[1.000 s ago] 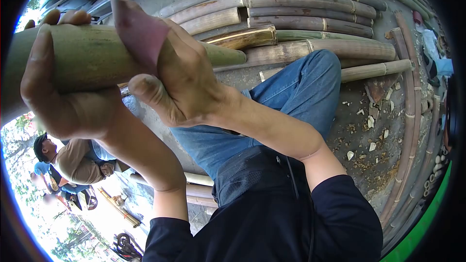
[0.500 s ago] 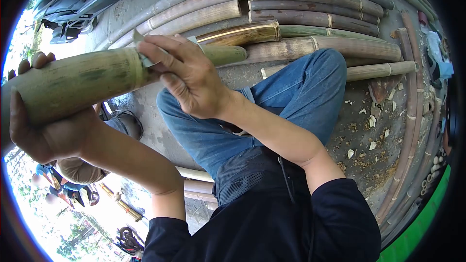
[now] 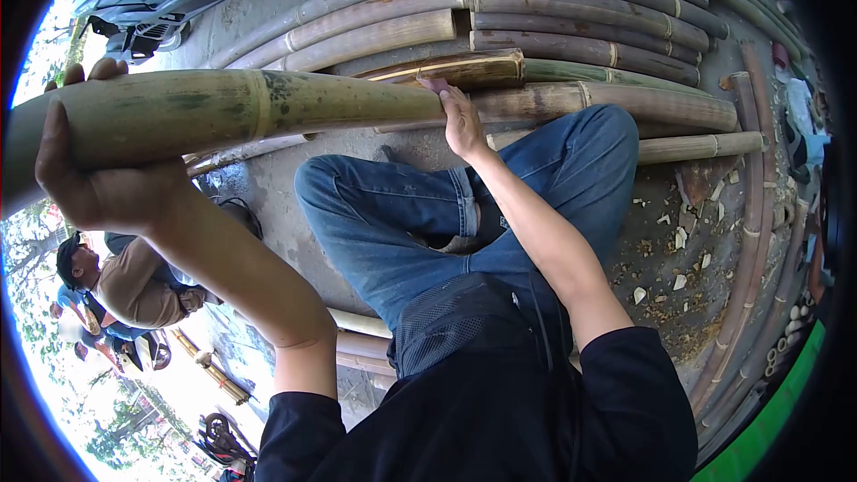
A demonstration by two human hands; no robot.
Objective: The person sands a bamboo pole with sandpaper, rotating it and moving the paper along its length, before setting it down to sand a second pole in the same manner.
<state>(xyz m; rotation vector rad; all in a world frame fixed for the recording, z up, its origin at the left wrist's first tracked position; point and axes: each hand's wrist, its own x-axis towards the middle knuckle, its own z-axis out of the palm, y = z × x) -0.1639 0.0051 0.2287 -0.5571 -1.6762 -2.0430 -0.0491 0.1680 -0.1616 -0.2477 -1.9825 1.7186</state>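
Observation:
A thick green bamboo pole [image 3: 205,112] stretches from the left edge to above my knees, with a ring-like node part way along and dark spots beside it. My left hand [image 3: 116,170] is wrapped round its thick left part, palm beneath and fingertips showing over the top. At the pole's thinner right end is my right hand [image 3: 464,125], fingers pressed together on a small reddish sheet [image 3: 435,85] that touches the pole's upper side near the tip.
Cut bamboo poles [image 3: 580,2] lie in rows ahead. Pale chips [image 3: 680,238] litter the ground at right, near long poles [image 3: 759,223]. Another person [image 3: 143,281] crouches at left. A motor scooter [image 3: 170,0] stands at upper left.
My right hand has slid from near the node to the pole's right end, with the sheet. The pole shows more of its length. The other person is more visible.

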